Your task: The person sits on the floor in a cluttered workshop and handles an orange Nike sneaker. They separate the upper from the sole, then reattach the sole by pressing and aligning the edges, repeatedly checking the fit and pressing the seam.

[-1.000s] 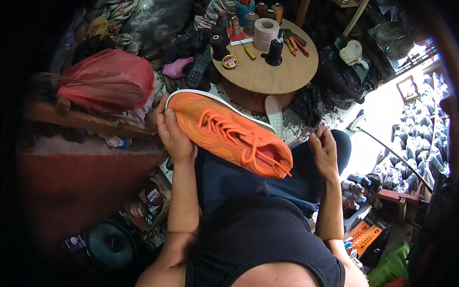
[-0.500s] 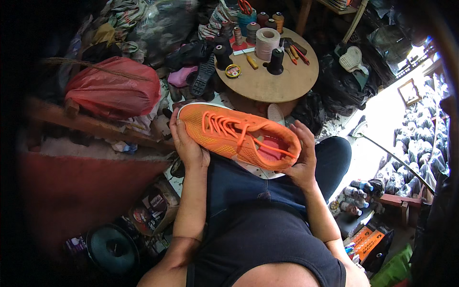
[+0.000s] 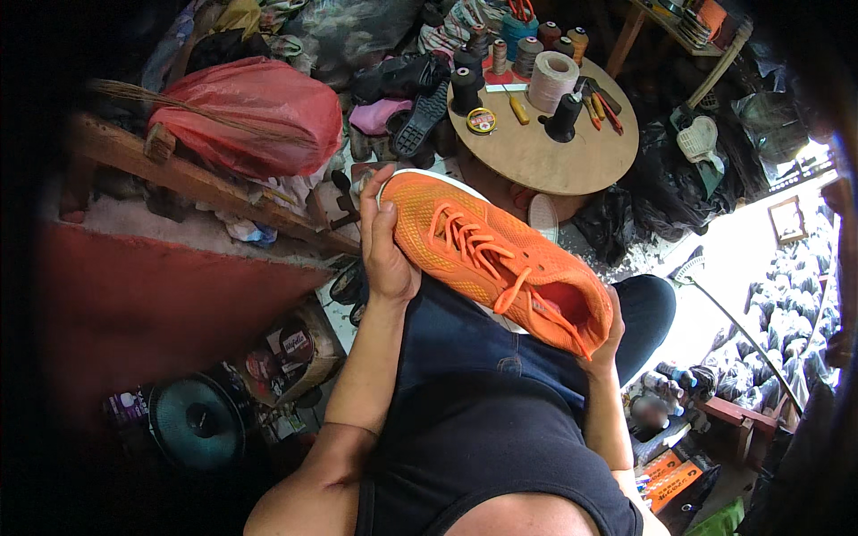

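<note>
An orange sneaker [image 3: 487, 246] with orange laces and a pale sole edge is held above my lap, its toe up to the left and its heel down to the right. My left hand [image 3: 389, 255] grips the toe end, thumb on the upper and fingers round the far edge. At the heel, my right hand [image 3: 611, 335] is wrapped round the back, most of its fingers hidden behind the shoe. The opening faces up and shows a reddish inside. The lace ends hang over the collar.
Ahead stands a round wooden table [image 3: 536, 170] with thread spools [image 3: 552, 82], a yellow-handled awl [image 3: 517, 109] and pliers [image 3: 608, 112]. A red plastic bag [image 3: 246, 116] lies left above a wooden beam [image 3: 206, 192]. A speaker-like round object [image 3: 198, 420] is lower left; bottles [image 3: 661, 386] stand right.
The sneaker has tilted, heel lower and toe higher, with its opening turned more toward me. My right hand has shifted round the heel. The surroundings have slid as the head view turned.
</note>
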`<state>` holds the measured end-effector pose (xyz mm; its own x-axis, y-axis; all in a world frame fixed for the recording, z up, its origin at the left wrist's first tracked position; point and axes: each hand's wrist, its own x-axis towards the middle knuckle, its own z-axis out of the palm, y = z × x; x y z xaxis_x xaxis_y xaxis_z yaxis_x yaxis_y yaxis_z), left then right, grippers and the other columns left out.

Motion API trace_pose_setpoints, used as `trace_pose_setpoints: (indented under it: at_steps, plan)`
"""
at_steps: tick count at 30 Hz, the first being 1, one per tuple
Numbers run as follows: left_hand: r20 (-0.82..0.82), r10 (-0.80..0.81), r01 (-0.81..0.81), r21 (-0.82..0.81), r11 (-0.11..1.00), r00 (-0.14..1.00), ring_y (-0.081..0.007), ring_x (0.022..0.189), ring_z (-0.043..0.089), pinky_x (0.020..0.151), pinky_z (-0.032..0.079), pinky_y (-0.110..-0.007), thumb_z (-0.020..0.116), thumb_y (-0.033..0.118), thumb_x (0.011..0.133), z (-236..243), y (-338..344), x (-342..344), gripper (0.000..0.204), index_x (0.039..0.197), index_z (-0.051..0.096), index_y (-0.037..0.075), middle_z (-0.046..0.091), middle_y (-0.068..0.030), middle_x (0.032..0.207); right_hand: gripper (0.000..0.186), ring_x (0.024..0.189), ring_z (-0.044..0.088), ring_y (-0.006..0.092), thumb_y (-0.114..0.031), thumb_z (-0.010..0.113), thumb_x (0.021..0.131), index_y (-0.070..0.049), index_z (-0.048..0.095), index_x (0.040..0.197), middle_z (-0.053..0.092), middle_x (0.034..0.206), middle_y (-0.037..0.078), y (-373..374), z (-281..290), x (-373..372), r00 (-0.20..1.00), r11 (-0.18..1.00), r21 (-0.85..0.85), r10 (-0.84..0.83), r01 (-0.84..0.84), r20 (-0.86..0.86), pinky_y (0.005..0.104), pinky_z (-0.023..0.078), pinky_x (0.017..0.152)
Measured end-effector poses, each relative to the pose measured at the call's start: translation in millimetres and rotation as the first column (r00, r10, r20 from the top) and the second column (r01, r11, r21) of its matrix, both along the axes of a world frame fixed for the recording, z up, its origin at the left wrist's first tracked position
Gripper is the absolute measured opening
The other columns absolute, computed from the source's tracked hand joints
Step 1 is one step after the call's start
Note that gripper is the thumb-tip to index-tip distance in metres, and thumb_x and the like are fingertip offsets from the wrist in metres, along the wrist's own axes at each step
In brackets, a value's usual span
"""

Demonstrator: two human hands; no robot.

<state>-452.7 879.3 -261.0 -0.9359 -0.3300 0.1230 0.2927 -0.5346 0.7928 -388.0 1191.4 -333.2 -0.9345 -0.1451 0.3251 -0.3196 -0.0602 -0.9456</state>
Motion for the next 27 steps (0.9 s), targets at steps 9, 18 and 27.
trace_pose_setpoints:
  at_steps: [9,18,27]
  plan:
    - [0.115,-0.040,0.023,0.139,0.990,0.993,-0.0244,0.126,0.064,0.112,0.052,-0.042,0.042,0.020,0.112,-13.1,5.6,-7.3,0.044,0.154,0.043,0.008,0.061,-0.0132,0.139,0.091,0.145,0.052,0.0396,-0.032,0.101,0.074,-0.010,0.055,0.149,0.048,0.156,0.025,-8.3,10.4,-8.9,0.970,0.973,0.077,-0.208,0.219,-0.128,0.0506,0.044,0.120]
    - [0.396,-0.143,-0.044,0.427,0.903,0.907,-0.0258,0.137,0.060,0.115,0.050,-0.044,0.045,0.036,0.115,-57.7,40.4,11.1,0.048,0.157,0.045,0.012,0.061,-0.0081,0.148,0.153,0.151,0.046,0.0356,-0.063,0.101,0.060,-0.007,0.010,0.170,0.040,0.165,0.027,-35.8,40.2,-30.9,0.976,0.881,-0.424,-0.214,0.210,0.038,0.0501,0.039,0.125]
    - [0.161,-0.277,0.250,0.166,0.954,0.947,-0.0265,0.156,0.040,0.130,0.030,-0.045,0.044,0.044,0.115,-70.8,59.9,52.1,0.064,0.166,0.031,0.007,0.041,-0.0130,0.168,0.121,0.130,0.063,0.0293,-0.055,0.087,0.086,-0.007,0.012,0.169,0.057,0.143,0.019,-61.0,81.4,-43.2,0.973,0.788,-0.576,-0.222,0.218,0.064,0.0460,0.053,0.112]
